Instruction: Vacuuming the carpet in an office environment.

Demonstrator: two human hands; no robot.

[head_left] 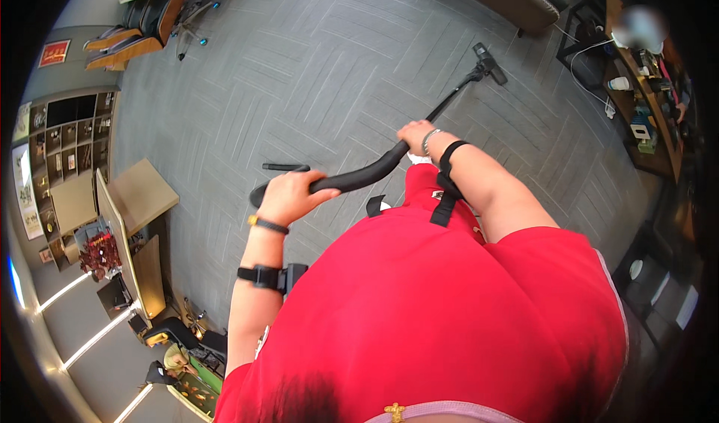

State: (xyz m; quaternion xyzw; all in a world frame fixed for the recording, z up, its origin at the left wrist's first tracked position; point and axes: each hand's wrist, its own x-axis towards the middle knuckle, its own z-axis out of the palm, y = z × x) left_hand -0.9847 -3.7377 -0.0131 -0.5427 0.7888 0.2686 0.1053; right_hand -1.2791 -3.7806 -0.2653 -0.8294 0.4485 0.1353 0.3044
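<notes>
A black vacuum cleaner wand [446, 102] slants away from me across the floor, ending in a flat dark floor head [490, 64] that rests on the grey floor. Its thick, curved black grip [367, 174] runs between my hands. My left hand [288, 195] is wrapped round the near left end of the grip, where a thin black piece [284, 168] sticks out. Farther along, my right hand [416, 135] closes round the place where grip and wand meet. The undersides of both hands' fingers are hidden.
A brown sofa-like seat [509, 0] stands at the far right, beside a cluttered wooden desk [636, 93] with a white cable [583, 75] hanging down. An armchair [146, 30] and a wheeled chair base [193, 30] are far left. Desks [142, 195] and shelving [71, 146] line the left.
</notes>
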